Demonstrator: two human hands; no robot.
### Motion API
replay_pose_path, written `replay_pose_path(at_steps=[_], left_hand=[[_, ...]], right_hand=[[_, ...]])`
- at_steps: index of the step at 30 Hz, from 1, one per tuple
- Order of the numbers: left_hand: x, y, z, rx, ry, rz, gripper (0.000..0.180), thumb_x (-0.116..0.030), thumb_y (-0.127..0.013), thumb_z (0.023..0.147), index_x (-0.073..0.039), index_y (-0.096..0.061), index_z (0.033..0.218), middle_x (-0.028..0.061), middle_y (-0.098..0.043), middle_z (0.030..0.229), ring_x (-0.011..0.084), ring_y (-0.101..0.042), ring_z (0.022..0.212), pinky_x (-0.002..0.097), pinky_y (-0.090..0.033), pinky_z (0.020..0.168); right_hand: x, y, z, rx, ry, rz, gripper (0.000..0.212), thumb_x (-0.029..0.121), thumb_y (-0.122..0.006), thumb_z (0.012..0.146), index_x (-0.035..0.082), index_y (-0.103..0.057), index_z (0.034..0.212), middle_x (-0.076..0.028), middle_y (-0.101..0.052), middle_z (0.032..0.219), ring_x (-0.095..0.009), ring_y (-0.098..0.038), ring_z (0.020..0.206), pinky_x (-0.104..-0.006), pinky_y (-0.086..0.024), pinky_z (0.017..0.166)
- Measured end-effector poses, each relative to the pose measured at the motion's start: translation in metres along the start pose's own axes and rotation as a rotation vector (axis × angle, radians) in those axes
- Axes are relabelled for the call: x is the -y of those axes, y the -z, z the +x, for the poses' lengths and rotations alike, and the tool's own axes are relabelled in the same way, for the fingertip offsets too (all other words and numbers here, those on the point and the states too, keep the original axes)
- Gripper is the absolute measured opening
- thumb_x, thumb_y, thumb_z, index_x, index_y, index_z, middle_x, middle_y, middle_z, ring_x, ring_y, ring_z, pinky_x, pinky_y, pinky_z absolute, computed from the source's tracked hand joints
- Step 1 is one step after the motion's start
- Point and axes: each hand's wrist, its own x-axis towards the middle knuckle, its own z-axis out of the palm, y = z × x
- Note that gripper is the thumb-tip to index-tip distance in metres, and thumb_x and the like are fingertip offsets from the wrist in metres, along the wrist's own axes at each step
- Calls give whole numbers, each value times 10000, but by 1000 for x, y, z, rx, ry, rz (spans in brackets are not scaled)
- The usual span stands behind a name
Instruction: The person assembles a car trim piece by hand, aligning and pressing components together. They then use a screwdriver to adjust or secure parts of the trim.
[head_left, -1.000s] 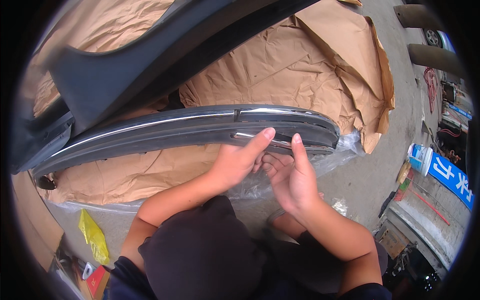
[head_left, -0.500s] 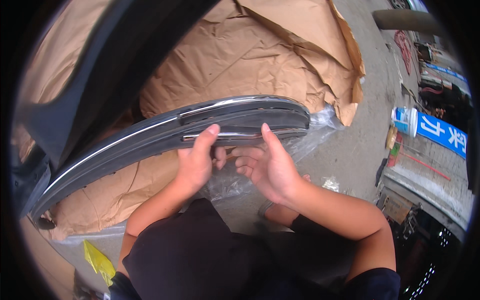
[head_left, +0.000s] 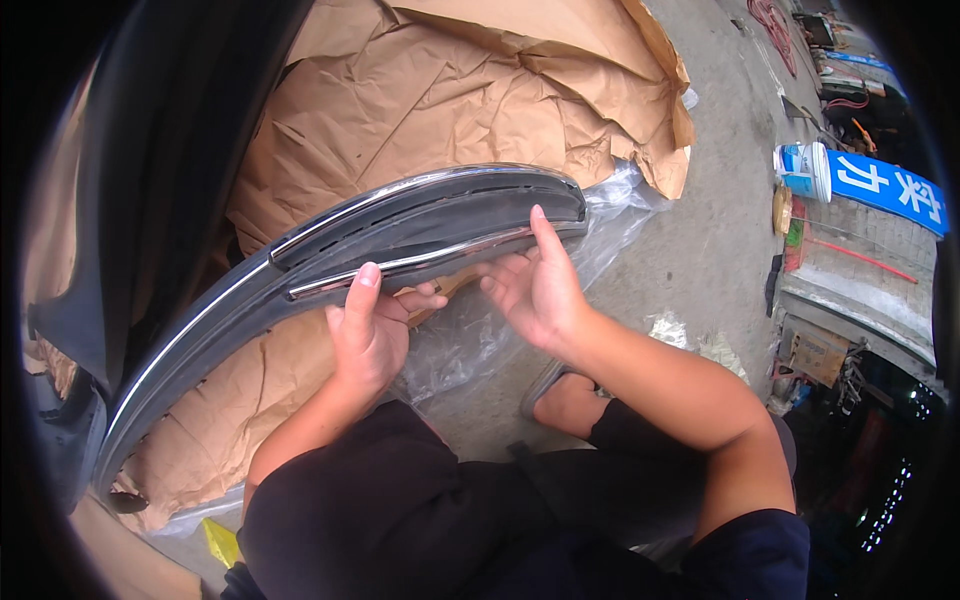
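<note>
A long, curved black car bumper piece [head_left: 430,228] with chrome edging lies across the view, its rounded end toward the right. A thin chrome trim strip [head_left: 440,257] runs along the near edge of that end. My left hand [head_left: 368,335] has its thumb on the strip near its left end, the fingers curled below the edge. Farther right, my right hand [head_left: 552,295] presses its thumb on the near edge by the strip. Its fingers sit underneath, partly behind the bumper piece, so their exact contact is hidden.
Crumpled brown paper [head_left: 440,100] and clear plastic film [head_left: 450,355] lie under the bumper piece on the concrete floor [head_left: 690,250]. A large dark panel [head_left: 170,150] rises at the left. A white and blue bucket [head_left: 803,172] and a blue sign [head_left: 885,190] are at the right.
The view has shifted, and the bumper piece appears more tilted. My hands are farther apart along the trim, the left one toward the strip's left end.
</note>
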Motion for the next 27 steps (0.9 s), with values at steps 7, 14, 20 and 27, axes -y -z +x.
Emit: replay_pose_path(at_steps=[7,14,20,27], left_hand=[[19,-7,2,183,58,-48,430,-409,-571,1078,-68,-600,1338,92,-689,1249,219,-650,1073,423,-591,786],[12,-37,15,-44,17,176,375,-227,-668,1023,-67,-589,1353,74,-662,1286,211,-631,1181,399,-512,1007],[7,-41,18,-121,44,106,389,-112,-637,993,-50,-565,1370,93,-640,1327,229,-626,1217,405,-498,1062],[9,-34,20,-110,40,99,407,-135,-611,1007,-37,-541,1395,121,-625,1355,257,-622,1244,426,-502,1076]], right_hand=[[5,-6,-6,65,-98,39,702,641,-604,1015,58,-534,1400,-129,-635,1261,-196,-590,1041,-302,-529,883],[4,-8,-7,182,-298,28,675,636,-653,987,16,-626,1252,-78,-659,1092,-186,-627,954,-304,-526,884],[-9,-17,-6,137,-166,99,543,545,-671,1001,35,-644,1185,-66,-664,1027,-184,-626,882,-322,-508,870],[-13,-19,-4,149,-134,111,471,526,-657,1017,62,-670,1094,-67,-674,939,-183,-624,877,-322,-504,842]])
